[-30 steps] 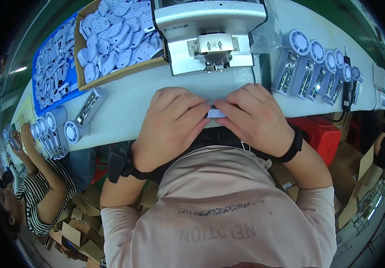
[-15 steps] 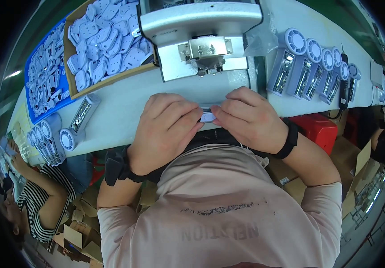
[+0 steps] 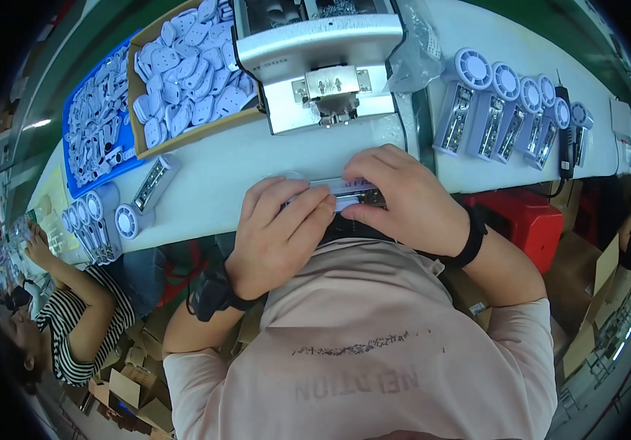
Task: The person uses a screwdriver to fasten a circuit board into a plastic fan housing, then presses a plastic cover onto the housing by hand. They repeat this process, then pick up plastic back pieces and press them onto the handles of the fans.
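Between my two hands, at the table's front edge, is a pale lilac-white device housing [image 3: 336,187] with a long body. Its open side shows dark and metallic parts. My left hand [image 3: 279,231] is closed over its left end, fingers together, hiding much of that end. My right hand [image 3: 411,194] grips the other end, with the thumb on the near side and the fingers on the far side. Just beyond my hands stands a silver screw feeder [image 3: 323,42] with a metal bracket on its front.
A cardboard box [image 3: 138,136] of white covers and a blue tray [image 3: 74,183] of small parts stand far left. Similar round-headed housings [image 3: 126,220] lie left, and more [image 3: 471,70] right, near a black stick-shaped tool [image 3: 565,136]. A red stool [image 3: 524,224] and a co-worker [image 3: 85,323] flank me.
The housing has turned in my hands, so more of its long body and open side shows. My right fingers have opened wider around it. The whole view has shifted slightly.
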A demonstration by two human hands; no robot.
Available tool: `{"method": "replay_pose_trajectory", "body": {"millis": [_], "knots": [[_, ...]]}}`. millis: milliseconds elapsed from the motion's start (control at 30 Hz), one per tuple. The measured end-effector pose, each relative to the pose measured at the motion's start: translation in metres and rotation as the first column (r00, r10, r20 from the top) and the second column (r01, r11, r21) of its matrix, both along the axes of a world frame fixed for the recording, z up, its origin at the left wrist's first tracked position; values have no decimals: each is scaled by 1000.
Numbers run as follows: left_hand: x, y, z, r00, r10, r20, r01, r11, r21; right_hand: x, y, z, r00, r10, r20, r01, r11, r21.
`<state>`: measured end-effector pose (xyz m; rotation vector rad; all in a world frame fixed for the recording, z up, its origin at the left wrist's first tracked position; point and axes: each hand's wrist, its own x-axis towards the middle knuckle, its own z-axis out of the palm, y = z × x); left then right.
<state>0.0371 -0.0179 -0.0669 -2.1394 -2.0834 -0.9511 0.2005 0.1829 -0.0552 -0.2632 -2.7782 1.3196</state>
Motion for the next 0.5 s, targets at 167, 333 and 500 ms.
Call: {"method": "replay_pose_trajectory", "body": {"millis": [167, 333, 500], "knots": [[6, 13, 44, 988, 151, 21, -139, 947, -290, 9, -13, -2, 999, 8, -53, -6, 999, 46], [-8, 12, 30, 996, -21, 90, 61, 882, -468, 8, -11, -9, 998, 35, -52, -33, 999, 29], [-6, 13, 25, 994, -24, 110, 65, 918, -391, 7, -4, -8, 993, 114, -12, -114, 993, 33]]}}
